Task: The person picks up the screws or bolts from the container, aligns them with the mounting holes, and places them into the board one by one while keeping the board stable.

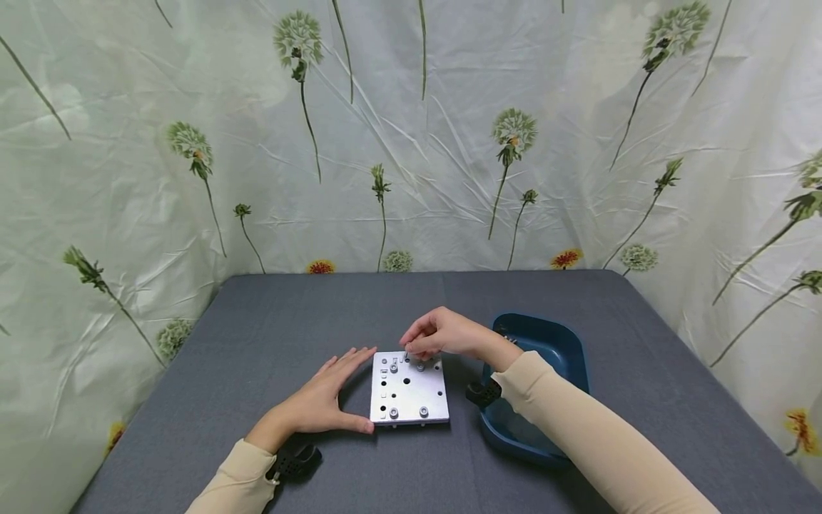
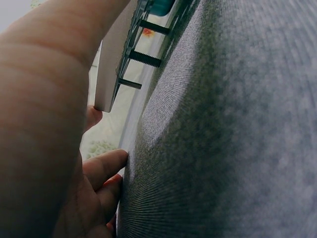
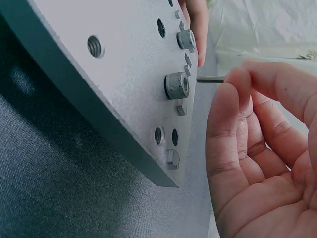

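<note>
Slender metal pin [image 3: 210, 79] pinched by the right hand [image 1: 444, 333] at a drilled silvery plate [image 1: 414, 395], left hand [image 1: 322, 402] splayed alongside.

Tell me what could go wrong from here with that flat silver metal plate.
The thin silver metal pin could slip, since the bare right hand merely pinches one end of it. The flat silver metal plate might rock if pushed down, as dark threaded screws jut out beneath it. It could also slide: the bare left hand touches it only at its left side.
</note>
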Demonstrator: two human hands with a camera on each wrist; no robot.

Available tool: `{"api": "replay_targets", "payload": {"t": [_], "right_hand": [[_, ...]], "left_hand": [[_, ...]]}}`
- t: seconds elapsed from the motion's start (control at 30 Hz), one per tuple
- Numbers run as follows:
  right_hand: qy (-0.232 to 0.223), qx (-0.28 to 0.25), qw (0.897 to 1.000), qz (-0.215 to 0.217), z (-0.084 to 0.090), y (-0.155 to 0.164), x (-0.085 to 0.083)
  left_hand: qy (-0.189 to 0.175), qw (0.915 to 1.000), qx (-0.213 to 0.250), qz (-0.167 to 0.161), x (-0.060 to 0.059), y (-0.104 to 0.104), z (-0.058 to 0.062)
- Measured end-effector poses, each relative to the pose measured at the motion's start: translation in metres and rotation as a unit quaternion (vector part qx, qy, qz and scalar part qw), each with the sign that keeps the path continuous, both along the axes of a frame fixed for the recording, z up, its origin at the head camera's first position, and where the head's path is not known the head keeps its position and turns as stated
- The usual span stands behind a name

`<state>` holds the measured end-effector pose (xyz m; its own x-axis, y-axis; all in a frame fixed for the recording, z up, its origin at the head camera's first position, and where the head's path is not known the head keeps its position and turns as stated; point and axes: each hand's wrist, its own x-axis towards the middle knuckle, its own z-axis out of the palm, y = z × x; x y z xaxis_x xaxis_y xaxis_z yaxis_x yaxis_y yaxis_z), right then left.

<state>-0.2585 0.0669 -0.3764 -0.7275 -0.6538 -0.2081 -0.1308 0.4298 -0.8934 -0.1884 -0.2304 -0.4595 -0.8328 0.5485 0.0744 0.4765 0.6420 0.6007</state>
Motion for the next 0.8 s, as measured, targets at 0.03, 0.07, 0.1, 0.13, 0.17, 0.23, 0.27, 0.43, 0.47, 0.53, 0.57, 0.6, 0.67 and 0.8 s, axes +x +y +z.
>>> {"api": "replay_targets", "payload": {"t": [0.03,0.07,0.1,0.13,0.17,0.23,0.27,0.43,0.47,0.53,0.57,0.6,0.67,0.8], "right_hand": [[0.0,0.0,1.0,0.001,0.0002,0.0004,0.0],[0.001,0.0,1.0,0.003,0.0002,0.0006,0.0],[0.0,0.0,1.0,0.003,0.0,0.0006,-0.0001],[0.0,0.001,1.0,0.005,-0.0004,0.0006,0.0],[-0.001,0.003,1.0,0.006,-0.001,0.0004,0.0],[-0.002,0.006,1.0,0.005,-0.0023,-0.0001,0.0],[-0.003,0.009,1.0,0.005,-0.0027,-0.0005,0.0001],[-0.007,0.018,1.0,0.006,-0.0047,-0.0026,0.0005],[-0.007,0.02,1.0,0.006,-0.0046,-0.0029,0.0006],[-0.006,0.023,1.0,0.008,-0.005,-0.0033,0.0007],[-0.006,0.024,1.0,0.009,-0.005,-0.0034,0.0009],[-0.007,0.025,1.0,0.01,-0.0046,-0.0036,0.001],[-0.007,0.026,1.0,0.011,-0.0043,-0.0037,0.0011],[-0.011,0.029,0.999,0.012,-0.003,-0.0038,0.0013]], "left_hand": [[-0.001,1.0,0.0,0.001,0.0,-0.0003,0.0001],[-0.002,1.0,-0.001,0.002,-0.0002,-0.0004,-0.0001],[-0.003,1.0,-0.001,0.003,-0.0001,-0.0008,-0.0001],[-0.001,1.0,-0.002,0.003,-0.0001,-0.001,-0.0003],[-0.002,1.0,-0.003,0.003,0.0001,-0.0012,-0.0004],[-0.002,1.0,-0.003,0.003,0.0003,-0.0014,-0.0009],[-0.001,1.0,-0.004,0.002,0.0005,-0.0014,-0.0011],[-0.002,1.0,-0.002,0.0,0.0012,-0.0016,-0.0018],[-0.003,1.0,-0.002,0.0,0.0013,-0.0016,-0.0018],[-0.005,1.0,-0.002,0.0,0.0013,-0.0014,-0.0016],[-0.007,1.0,-0.002,0.0,0.0014,-0.0012,-0.0013],[-0.007,1.0,-0.003,0.0,0.0014,-0.001,-0.001],[-0.008,1.0,-0.002,0.0,0.0013,-0.0006,-0.0006],[-0.003,1.0,-0.001,-0.001,0.0009,0.0,-0.0004]]}}
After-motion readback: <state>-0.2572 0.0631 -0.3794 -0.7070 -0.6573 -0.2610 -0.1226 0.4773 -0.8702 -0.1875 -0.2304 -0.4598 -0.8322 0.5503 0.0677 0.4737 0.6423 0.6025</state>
